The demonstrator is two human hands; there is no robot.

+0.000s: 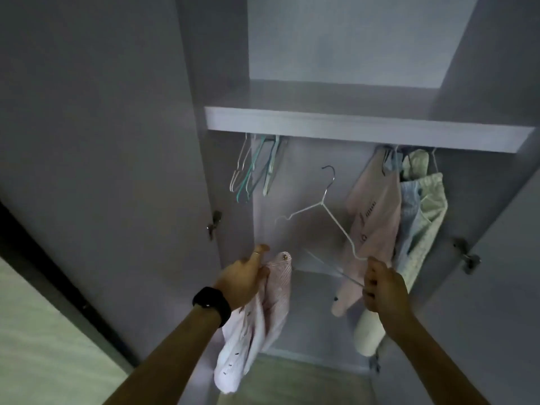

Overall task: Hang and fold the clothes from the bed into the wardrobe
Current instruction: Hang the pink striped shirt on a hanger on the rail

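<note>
Left grip (245, 280) is clamped on a pink striped shirt (257, 325); right grip (382, 287) pinches a white hanger (322, 203) by its corner, hook up inside the wardrobe (350, 127), likely for threading.

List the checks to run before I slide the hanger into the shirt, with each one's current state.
1. Left hand grips the striped shirt: ok.
2. Right hand grips the white hanger by one shoulder end: ok.
3. Hanger inside the shirt: not ok, they are apart.
4. Shirt collar open and facing the hanger: cannot tell, the fabric hangs bunched.
5. Free gap between the spare hangers and the hung clothes: ok.
</note>
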